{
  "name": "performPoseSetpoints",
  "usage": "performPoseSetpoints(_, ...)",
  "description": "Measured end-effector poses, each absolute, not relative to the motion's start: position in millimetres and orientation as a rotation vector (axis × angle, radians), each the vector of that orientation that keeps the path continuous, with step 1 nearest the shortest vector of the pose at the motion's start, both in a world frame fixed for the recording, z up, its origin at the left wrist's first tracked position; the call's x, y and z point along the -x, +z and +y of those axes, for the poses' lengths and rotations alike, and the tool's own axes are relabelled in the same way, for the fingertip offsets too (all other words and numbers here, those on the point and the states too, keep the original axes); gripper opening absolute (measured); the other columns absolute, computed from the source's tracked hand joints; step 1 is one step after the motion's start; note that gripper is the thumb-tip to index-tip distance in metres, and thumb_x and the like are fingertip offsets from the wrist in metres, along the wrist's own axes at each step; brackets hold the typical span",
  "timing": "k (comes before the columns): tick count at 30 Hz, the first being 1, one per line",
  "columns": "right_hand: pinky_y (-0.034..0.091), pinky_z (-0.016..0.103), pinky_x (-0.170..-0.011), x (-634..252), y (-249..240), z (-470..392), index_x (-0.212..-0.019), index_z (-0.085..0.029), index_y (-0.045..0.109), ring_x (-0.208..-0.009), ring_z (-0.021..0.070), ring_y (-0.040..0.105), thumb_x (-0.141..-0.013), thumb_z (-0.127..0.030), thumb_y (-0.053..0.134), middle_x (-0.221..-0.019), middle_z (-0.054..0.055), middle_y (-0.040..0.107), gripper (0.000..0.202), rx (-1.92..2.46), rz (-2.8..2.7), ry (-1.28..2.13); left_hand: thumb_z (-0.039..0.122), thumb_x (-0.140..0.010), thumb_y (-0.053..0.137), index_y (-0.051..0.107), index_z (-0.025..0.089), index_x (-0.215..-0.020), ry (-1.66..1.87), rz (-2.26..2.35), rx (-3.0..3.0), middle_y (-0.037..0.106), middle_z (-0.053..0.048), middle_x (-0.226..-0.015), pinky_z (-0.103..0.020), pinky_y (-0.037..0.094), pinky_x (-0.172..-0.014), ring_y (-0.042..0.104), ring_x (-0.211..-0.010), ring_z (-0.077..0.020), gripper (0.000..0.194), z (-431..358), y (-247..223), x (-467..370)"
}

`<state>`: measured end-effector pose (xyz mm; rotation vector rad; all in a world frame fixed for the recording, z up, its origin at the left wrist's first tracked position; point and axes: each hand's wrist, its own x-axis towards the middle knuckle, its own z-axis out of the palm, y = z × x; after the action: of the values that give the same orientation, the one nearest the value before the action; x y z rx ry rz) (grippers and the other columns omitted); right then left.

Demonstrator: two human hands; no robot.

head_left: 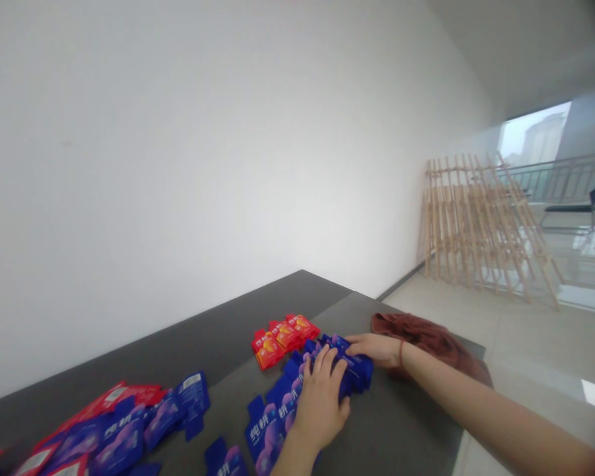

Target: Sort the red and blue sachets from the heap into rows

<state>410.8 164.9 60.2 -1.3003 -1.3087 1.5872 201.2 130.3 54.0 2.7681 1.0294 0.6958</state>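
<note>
Blue packets (275, 423) with purple pictures lie overlapping in a long row on the dark table (391, 423). Near the row's far end, my left hand (322, 396) rests on the packets with its fingers spread. My right hand (377, 349) is at the far right end, its fingers on a bunch of blue packets (357, 371); its thumb side is partly hidden, and whether it grips them is unclear. Just beyond the row sit several red packets (282, 338) in an overlapping group.
Mixed blue and red packets (121, 436) lie in a loose pile at the left. A brown cloth (426, 337) is bunched at the table's right edge, beside my right forearm. A white wall stands behind the table, with wooden frames (476, 231) leaning farther right.
</note>
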Motion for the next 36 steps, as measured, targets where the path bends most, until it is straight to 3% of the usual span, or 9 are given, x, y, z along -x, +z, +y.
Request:
performPoseSetpoints(3,0.051,0.034,-0.087,-410,56,163,-0.109,-0.017,0.063,-0.094,0.0209,0.066,-0.074,-0.030,0.067,-0.100,0.007,0.071,0.037,1.310,-1.343,1.525,0.021,-0.071,0.055,0.049,0.028,-0.119,0.732,1.015,-2.762,0.039,0.000,-0.145,-0.053,0.013,-0.115,0.021,-0.140,-0.0242,0.049,129,56,-202)
performPoseSetpoints(7,0.053,0.034,-0.080,-412,47,162,-0.104,-0.017,0.065,-0.089,0.0214,0.068,-0.084,-0.030,0.051,-0.093,0.009,0.072,0.028,1.423,-1.378,1.431,0.022,-0.070,0.056,0.053,0.026,-0.106,0.735,0.974,-2.767,0.056,-0.003,-0.123,-0.054,0.010,-0.115,0.029,-0.134,-0.0252,0.037,129,64,-199)
performPoseSetpoints(12,0.050,0.031,-0.075,-414,39,169,-0.091,-0.016,0.069,-0.081,0.0222,0.067,-0.074,-0.015,0.053,-0.085,0.007,0.073,0.024,1.647,-1.474,1.177,0.028,-0.070,0.060,0.055,0.026,-0.106,0.631,0.818,-2.883,0.061,-0.002,-0.106,-0.052,0.010,-0.115,0.050,-0.111,-0.0216,0.037,136,75,-196)
performPoseSetpoints(16,0.047,0.030,-0.075,-414,37,175,-0.085,-0.016,0.070,-0.083,0.0233,0.065,-0.071,-0.012,0.056,-0.085,0.006,0.073,0.021,1.772,-1.541,0.976,0.037,-0.072,0.064,0.060,0.024,-0.085,0.549,0.730,-2.956,0.064,0.001,-0.088,-0.050,0.010,-0.115,0.057,-0.098,-0.0195,0.019,150,75,-203)
performPoseSetpoints(22,0.047,0.026,-0.067,-412,38,171,-0.085,-0.016,0.070,-0.075,0.0197,0.066,-0.079,-0.019,0.049,-0.080,0.005,0.073,0.021,1.798,-1.569,0.933,0.059,-0.072,0.065,0.066,0.023,-0.078,0.398,0.701,-2.951,0.068,0.002,-0.073,-0.045,0.018,-0.113,0.062,-0.078,-0.0177,0.037,162,80,-206)
performPoseSetpoints(25,0.048,0.024,-0.064,-408,37,166,-0.083,-0.016,0.069,-0.072,0.0177,0.066,-0.083,-0.018,0.039,-0.078,0.005,0.072,0.030,1.782,-1.578,0.939,0.053,-0.082,0.057,0.069,0.025,-0.078,0.368,0.654,-2.977,0.070,0.002,-0.076,-0.041,0.020,-0.112,0.063,-0.080,-0.0162,0.031,154,84,-184)
performPoseSetpoints(28,0.046,0.022,-0.061,-404,33,166,-0.078,-0.018,0.068,-0.070,0.0166,0.065,-0.077,-0.011,0.043,-0.074,0.002,0.072,0.026,1.806,-1.622,0.905,0.040,-0.091,0.042,0.069,0.021,-0.069,0.270,0.738,-3.023,0.070,-0.001,-0.070,-0.039,0.026,-0.108,0.063,-0.076,-0.0157,0.039,144,87,-156)
performPoseSetpoints(32,0.042,0.023,-0.059,-397,29,170,-0.077,-0.016,0.067,-0.067,0.0161,0.062,-0.072,-0.006,0.049,-0.072,0.003,0.070,0.021,1.894,-1.693,0.785,0.025,-0.083,0.043,0.066,0.018,-0.060,0.038,1.029,-2.945,0.069,-0.004,-0.064,-0.035,0.042,-0.089,0.063,-0.066,-0.0171,0.032,138,96,-146)
performPoseSetpoints(36,0.041,0.023,-0.064,-394,32,171,-0.079,-0.015,0.065,-0.074,0.0168,0.061,-0.074,-0.006,0.050,-0.080,0.006,0.069,0.019,1.976,-1.760,0.613,0.027,-0.075,0.047,0.068,0.019,-0.087,0.042,1.129,-2.871,0.071,-0.007,-0.087,-0.033,0.049,-0.073,0.065,-0.078,-0.0228,0.026,131,105,-170)
